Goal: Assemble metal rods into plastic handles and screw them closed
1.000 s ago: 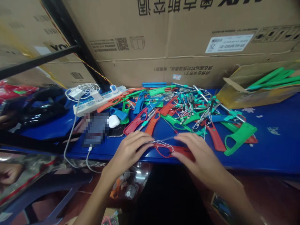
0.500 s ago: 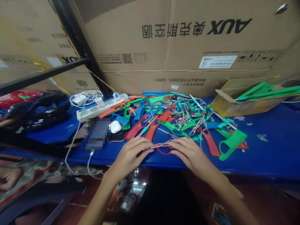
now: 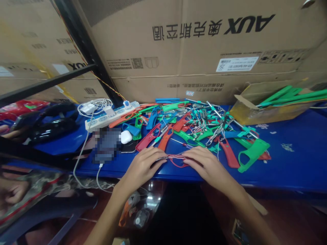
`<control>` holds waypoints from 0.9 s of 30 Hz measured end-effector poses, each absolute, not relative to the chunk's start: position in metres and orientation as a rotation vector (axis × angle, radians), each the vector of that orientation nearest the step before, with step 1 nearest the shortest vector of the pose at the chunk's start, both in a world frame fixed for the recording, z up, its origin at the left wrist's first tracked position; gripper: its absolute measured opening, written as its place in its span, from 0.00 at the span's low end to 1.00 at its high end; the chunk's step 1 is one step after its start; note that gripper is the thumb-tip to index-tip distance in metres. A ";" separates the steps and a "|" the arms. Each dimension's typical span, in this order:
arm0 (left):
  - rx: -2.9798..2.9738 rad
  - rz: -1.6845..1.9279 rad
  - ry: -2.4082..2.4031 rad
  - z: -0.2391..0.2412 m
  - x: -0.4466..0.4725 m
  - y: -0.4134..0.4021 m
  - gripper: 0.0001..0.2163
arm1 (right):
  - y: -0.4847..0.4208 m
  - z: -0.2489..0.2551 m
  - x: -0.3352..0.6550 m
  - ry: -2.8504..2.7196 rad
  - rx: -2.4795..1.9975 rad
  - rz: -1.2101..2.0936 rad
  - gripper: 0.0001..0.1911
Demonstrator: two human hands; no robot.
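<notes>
Over the front of the blue table, both hands hold a red lighter casing [image 3: 181,165] with a finger loop; thin pale wires run along it. My left hand [image 3: 145,166] pinches its left end, where a metallic part shows at the fingertips. At the other end, my right hand [image 3: 204,164] grips with thumb and fingers beside the loop, hiding that end. Just beyond lie an orange casing [image 3: 166,139], a screwdriver-like rod [image 3: 181,143] and a pile of coloured lighter parts with wires and metal tubes. A green casing [image 3: 252,154] rests to the right.
A white power strip [image 3: 98,122], a phone [image 3: 107,146] and a white earphone case [image 3: 126,137] stand left. An open carton [image 3: 268,110] holds green casings at right. Large cardboard boxes [image 3: 189,51] rise behind. Another person's hand [image 3: 15,190] shows at far left.
The red casing's loop shows more fully between my hands, the casing having shifted or turned slightly. Both hands keep their grip. The camera view has moved a little.
</notes>
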State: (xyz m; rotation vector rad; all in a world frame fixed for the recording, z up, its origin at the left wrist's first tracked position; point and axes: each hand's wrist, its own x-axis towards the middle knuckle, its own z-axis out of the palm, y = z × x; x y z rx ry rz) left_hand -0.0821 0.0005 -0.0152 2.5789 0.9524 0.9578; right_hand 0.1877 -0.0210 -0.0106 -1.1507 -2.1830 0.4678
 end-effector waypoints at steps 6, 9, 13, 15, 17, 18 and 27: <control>2.574 0.977 0.946 -0.014 -0.082 -0.001 0.07 | -0.007 -0.008 0.186 -2.283 -1.134 0.444 0.08; 2.566 0.969 0.947 -0.012 -0.081 -0.002 0.07 | -0.001 -0.003 0.185 -2.390 -1.131 0.375 0.08; 2.610 0.943 0.963 -0.011 -0.080 -0.002 0.07 | 0.003 0.002 0.184 -2.468 -1.096 0.354 0.09; 2.630 0.925 0.981 -0.011 -0.079 -0.002 0.07 | 0.004 0.002 0.184 -2.430 -1.112 0.417 0.09; 2.637 0.930 0.988 -0.010 -0.079 -0.001 0.07 | 0.004 0.001 0.185 -2.361 -1.133 0.493 0.08; 2.634 0.937 0.987 -0.010 -0.079 -0.001 0.08 | 0.005 0.001 0.186 -2.331 -1.140 0.530 0.08; 2.596 0.921 0.990 -0.011 -0.073 0.002 0.07 | 0.011 0.002 0.189 -2.264 -1.153 0.776 0.06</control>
